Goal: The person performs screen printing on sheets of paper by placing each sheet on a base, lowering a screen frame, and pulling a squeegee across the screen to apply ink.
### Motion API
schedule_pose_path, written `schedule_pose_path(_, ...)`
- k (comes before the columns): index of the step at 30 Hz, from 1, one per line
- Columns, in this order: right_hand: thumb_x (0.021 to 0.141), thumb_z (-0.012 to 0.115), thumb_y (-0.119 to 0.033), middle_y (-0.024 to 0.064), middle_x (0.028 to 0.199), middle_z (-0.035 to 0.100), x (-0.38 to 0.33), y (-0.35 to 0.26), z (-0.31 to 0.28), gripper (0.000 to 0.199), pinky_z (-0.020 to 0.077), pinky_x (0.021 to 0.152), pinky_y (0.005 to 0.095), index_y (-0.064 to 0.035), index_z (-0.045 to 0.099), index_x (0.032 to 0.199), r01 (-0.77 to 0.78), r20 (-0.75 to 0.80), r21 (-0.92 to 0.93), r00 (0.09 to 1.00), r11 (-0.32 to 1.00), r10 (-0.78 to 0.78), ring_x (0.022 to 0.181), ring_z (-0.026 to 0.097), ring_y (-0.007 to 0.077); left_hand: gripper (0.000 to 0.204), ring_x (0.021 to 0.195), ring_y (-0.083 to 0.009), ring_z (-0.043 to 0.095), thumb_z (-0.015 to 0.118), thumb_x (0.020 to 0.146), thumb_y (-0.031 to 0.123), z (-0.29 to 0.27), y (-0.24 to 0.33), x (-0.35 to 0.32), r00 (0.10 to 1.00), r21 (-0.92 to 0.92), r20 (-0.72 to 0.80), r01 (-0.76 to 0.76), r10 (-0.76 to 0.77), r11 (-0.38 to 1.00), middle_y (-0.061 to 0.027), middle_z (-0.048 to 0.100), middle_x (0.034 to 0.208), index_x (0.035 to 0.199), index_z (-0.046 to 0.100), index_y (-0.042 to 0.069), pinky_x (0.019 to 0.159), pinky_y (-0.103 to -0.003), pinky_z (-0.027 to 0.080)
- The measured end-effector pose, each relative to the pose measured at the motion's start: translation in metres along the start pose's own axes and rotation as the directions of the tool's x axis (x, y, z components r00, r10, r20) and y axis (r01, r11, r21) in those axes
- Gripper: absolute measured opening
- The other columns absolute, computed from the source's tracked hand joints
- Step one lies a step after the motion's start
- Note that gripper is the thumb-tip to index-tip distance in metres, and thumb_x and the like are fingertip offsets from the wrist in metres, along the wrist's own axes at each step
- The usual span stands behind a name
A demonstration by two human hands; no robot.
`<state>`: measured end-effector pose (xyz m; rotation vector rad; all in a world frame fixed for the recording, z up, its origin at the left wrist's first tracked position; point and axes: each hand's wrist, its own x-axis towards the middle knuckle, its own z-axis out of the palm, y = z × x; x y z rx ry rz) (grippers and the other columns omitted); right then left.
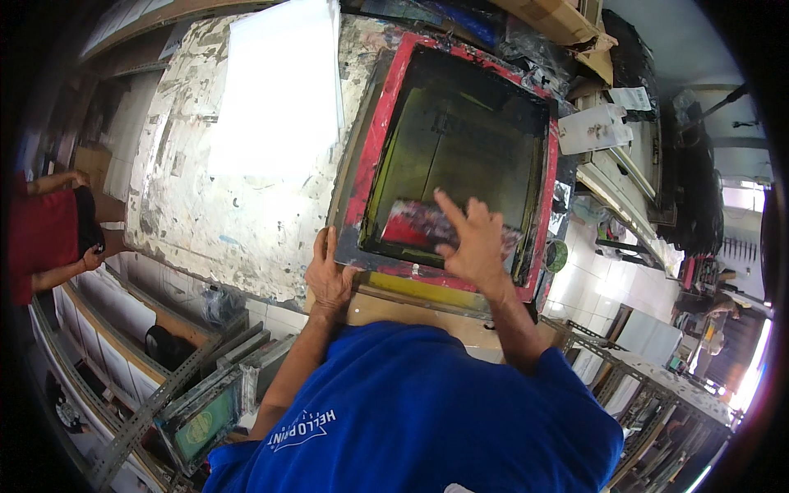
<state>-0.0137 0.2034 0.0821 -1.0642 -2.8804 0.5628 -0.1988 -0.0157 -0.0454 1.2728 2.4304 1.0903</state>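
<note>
In front of me lies a screen printing frame (380, 123) with red, ink-stained sides and a dark olive mesh (468, 148). A red squeegee (407, 226), smeared with dark ink, lies across the near part of the mesh. Over its right part is my right hand (477, 246), fingers spread; whether it touches the squeegee I cannot tell. My left hand (329, 279) grips the frame's near left corner, thumb apart from the fingers. To the left, white sheets (279, 90) are stacked on a paint-spotted table (230, 222).
A person in a red shirt (49, 230) stands at the far left. Shelving with wooden edges (136, 337) and a green-meshed screen (201, 431) are at lower left. Cardboard (551, 20), a stained white plastic container (593, 129) and metal racks (649, 386) line the right side.
</note>
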Motion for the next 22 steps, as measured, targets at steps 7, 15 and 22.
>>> schedule_pose_path(7, 0.058, 0.084, -0.019, 0.0151, 0.109, 0.052, 0.053, 0.032, 0.022, 0.092, 0.0349, 0.088, 0.0472, -0.0239, 0.055, 0.145, 0.028, -0.185, -0.063, 0.982, 0.998, -0.039, 0.108, 0.051, 0.0332, 0.092, 0.111, -0.0457, 0.064, 0.053, 0.09, 0.072, 0.0, -0.003, -0.003, 0.999, 0.031, 0.018, 0.026, -0.027, 0.999, -0.0233, 0.048, 0.148, 0.156, 0.04, 0.009, 0.081, -0.047, 0.056)
schedule_pose_path(15, 0.061, 0.083, -0.027, 0.0132, 0.116, 0.056, 0.236, 0.165, 0.004, 0.091, 0.036, 0.093, 0.0514, -0.0351, 0.053, 0.147, -0.017, -0.401, -0.205, 0.914, 0.979, -0.068, 0.118, 0.053, 0.0327, 0.087, 0.108, -0.0448, 0.065, 0.053, 0.094, 0.069, 0.001, -0.002, -0.001, 1.0, 0.06, 0.004, -0.007, 0.007, 0.998, -0.0224, 0.05, 0.147, 0.155, 0.04, 0.008, 0.079, -0.047, 0.056)
schedule_pose_path(22, 0.065, 0.086, -0.035, 0.0144, 0.127, 0.056, 0.297, 0.194, -0.008, 0.094, 0.0329, 0.099, 0.053, -0.0405, 0.047, 0.151, -0.093, -0.35, -0.206, 0.937, 0.974, 0.016, 0.127, 0.049, 0.0318, 0.085, 0.106, -0.0442, 0.067, 0.062, 0.091, 0.062, 0.006, -0.008, -0.004, 1.0, 0.076, -0.012, 0.029, -0.028, 0.997, -0.0227, 0.05, 0.147, 0.155, 0.041, 0.009, 0.08, -0.045, 0.057)
